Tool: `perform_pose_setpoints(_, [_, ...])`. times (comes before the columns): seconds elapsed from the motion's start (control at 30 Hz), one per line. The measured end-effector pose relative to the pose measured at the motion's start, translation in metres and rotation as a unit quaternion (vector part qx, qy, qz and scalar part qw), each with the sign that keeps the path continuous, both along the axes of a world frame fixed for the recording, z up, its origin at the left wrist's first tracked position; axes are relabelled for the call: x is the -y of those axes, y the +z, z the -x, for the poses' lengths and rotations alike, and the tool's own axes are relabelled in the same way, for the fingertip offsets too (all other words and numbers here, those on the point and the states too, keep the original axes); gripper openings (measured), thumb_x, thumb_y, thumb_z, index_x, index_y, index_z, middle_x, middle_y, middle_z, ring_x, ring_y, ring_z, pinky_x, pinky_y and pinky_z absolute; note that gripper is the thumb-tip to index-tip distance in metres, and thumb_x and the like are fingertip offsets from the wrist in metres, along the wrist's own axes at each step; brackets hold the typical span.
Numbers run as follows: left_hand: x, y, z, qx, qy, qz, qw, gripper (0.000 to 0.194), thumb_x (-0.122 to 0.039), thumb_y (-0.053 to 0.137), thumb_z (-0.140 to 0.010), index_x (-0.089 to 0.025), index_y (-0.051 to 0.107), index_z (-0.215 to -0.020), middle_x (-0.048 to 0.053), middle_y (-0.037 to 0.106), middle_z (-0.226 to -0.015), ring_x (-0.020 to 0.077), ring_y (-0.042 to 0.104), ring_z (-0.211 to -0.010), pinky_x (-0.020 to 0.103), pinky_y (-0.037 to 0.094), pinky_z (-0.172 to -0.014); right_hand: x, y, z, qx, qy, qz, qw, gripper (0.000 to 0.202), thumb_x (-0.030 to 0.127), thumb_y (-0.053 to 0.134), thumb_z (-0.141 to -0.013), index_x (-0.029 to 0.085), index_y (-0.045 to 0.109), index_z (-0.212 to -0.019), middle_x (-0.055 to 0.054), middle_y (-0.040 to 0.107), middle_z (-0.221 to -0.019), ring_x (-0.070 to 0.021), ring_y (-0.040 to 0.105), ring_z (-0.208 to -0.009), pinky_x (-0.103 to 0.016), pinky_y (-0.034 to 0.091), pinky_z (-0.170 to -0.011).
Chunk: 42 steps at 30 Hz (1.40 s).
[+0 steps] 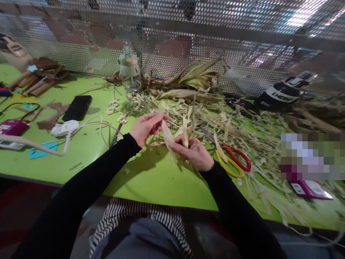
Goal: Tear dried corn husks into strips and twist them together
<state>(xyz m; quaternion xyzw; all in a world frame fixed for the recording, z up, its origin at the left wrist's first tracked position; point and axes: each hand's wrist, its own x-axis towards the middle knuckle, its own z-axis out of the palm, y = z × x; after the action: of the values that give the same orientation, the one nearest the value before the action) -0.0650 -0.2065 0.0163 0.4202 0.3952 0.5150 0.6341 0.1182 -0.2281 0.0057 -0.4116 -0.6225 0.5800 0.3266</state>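
A green table [151, 180] fills most of the view, backed by a perforated metal screen [242, 57]. Dried corn husks [194, 77] lie heaped along the screen, and a wide litter of husk scraps [258, 158] spreads over the right half of the table. A black phone [77, 107] lies well to the left, near a white cable [88, 126], and a pale green bottle [129, 68] stands by the screen. Scissors with red and yellow handles [234, 162] rest just beside the right hand [194, 153]. That hand is closed around a small bundle of husk pieces [186, 131]. The left hand [147, 126] pinches the upper end of a husk strip [168, 138] between fingertips; the strip runs down between the two hands, just above the table's middle.
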Motion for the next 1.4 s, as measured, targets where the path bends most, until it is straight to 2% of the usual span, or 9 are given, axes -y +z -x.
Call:
perform_pose_setpoints(0.1, [-0.005, 0.002, 0.007, 0.021, -0.027, 0.055, 0.998, 0.028, -0.035, 0.054, -0.087, -0.012, 0.069, -0.082, 0.005, 0.066, -0.072, 0.0036, 0.054, -0.053, 0.011, 0.039, -0.042, -0.001, -0.001, 0.0, -0.003, 0.008, -0.002, 1.0, 0.023, 0.038, 0.07, -0.074, 0.017, 0.061, -0.074, 0.01, 0.04, -0.046, -0.0035, 0.028, -0.036, -0.021, 0.019, -0.036])
perform_pose_setpoints(0.23, [-0.005, 0.004, 0.009, 0.021, -0.039, 0.06, 0.997, 0.03, -0.038, 0.054, -0.087, -0.012, 0.068, -0.082, 0.004, 0.065, -0.072, 0.0029, 0.054, -0.05, 0.011, 0.041, -0.042, -0.003, -0.006, -0.002, -0.009, 0.002, 0.004, 1.0, 0.024, 0.04, 0.068, -0.076, 0.018, 0.061, -0.076, 0.01, 0.041, -0.045, -0.0039, 0.028, -0.035, -0.021, 0.019, -0.035])
perform_pose_setpoints(0.43, [-0.004, 0.005, 0.009, 0.044, -0.062, 0.05, 0.996, 0.011, -0.02, 0.059, -0.08, -0.011, 0.065, -0.082, 0.002, 0.065, -0.073, 0.0041, 0.059, -0.055, 0.012, 0.044, -0.047, -0.006, -0.005, -0.005, -0.029, -0.011, 0.058, 0.998, 0.023, 0.039, 0.067, -0.077, 0.017, 0.057, -0.075, 0.01, 0.036, -0.046, -0.0035, 0.027, -0.036, -0.019, 0.018, -0.035])
perform_pose_setpoints(0.6, [0.0, 0.003, 0.008, 0.053, -0.166, 0.022, 0.985, 0.025, -0.01, 0.06, -0.075, -0.014, 0.065, -0.098, 0.002, 0.066, -0.081, 0.006, 0.061, -0.063, 0.018, 0.049, -0.059, -0.003, 0.003, -0.003, -0.058, 0.039, 0.15, 0.986, 0.024, 0.037, 0.057, -0.077, 0.016, 0.054, -0.065, 0.006, 0.041, -0.05, -0.0037, 0.025, -0.036, -0.02, 0.015, -0.033])
perform_pose_setpoints(0.7, [0.003, 0.002, 0.006, 0.015, -0.212, 0.018, 0.977, 0.017, -0.016, 0.068, -0.074, -0.014, 0.064, -0.09, 0.002, 0.066, -0.083, 0.0065, 0.061, -0.066, 0.019, 0.049, -0.059, -0.002, 0.003, -0.001, -0.071, 0.084, 0.18, 0.978, 0.029, 0.041, 0.054, -0.078, 0.017, 0.051, -0.061, 0.004, 0.045, -0.054, -0.0041, 0.025, -0.038, -0.02, 0.016, -0.033])
perform_pose_setpoints(0.83, [0.004, 0.002, 0.002, -0.011, -0.16, 0.02, 0.987, 0.019, -0.023, 0.073, -0.071, -0.012, 0.057, -0.074, 0.0, 0.063, -0.07, 0.0064, 0.06, -0.058, 0.016, 0.044, -0.05, -0.005, -0.001, -0.002, -0.024, -0.014, 0.049, 0.998, 0.029, 0.045, 0.059, -0.08, 0.017, 0.061, -0.078, 0.005, 0.047, -0.057, -0.0043, 0.027, -0.04, -0.02, 0.019, -0.035])
perform_pose_setpoints(0.93, [0.004, 0.002, 0.0, -0.052, -0.126, 0.003, 0.991, 0.017, -0.021, 0.07, -0.073, -0.012, 0.056, -0.072, -0.002, 0.062, -0.063, 0.0041, 0.055, -0.049, 0.015, 0.04, -0.045, -0.006, -0.001, -0.005, -0.032, -0.096, -0.037, 0.994, 0.027, 0.044, 0.065, -0.078, 0.018, 0.062, -0.085, 0.007, 0.045, -0.057, -0.0039, 0.028, -0.04, -0.021, 0.018, -0.036])
perform_pose_setpoints(1.23, [0.009, 0.004, -0.004, -0.16, -0.15, -0.044, 0.975, 0.02, -0.023, 0.072, -0.068, -0.013, 0.055, -0.073, -0.005, 0.054, -0.059, 0.0029, 0.046, -0.049, 0.016, 0.034, -0.047, -0.002, 0.005, -0.002, -0.008, -0.096, -0.062, 0.993, 0.023, 0.038, 0.067, -0.075, 0.017, 0.058, -0.072, 0.008, 0.04, -0.048, -0.0047, 0.029, -0.04, -0.021, 0.021, -0.039])
perform_pose_setpoints(1.4, [0.008, -0.001, -0.007, -0.21, -0.132, -0.05, 0.968, 0.014, -0.02, 0.065, -0.071, -0.013, 0.053, -0.067, -0.006, 0.048, -0.055, 0.0037, 0.041, -0.049, 0.017, 0.03, -0.047, 0.0, 0.01, -0.001, 0.059, -0.101, -0.103, 0.988, 0.021, 0.036, 0.064, -0.076, 0.016, 0.061, -0.076, 0.004, 0.051, -0.058, -0.0072, 0.039, -0.048, -0.023, 0.031, -0.047])
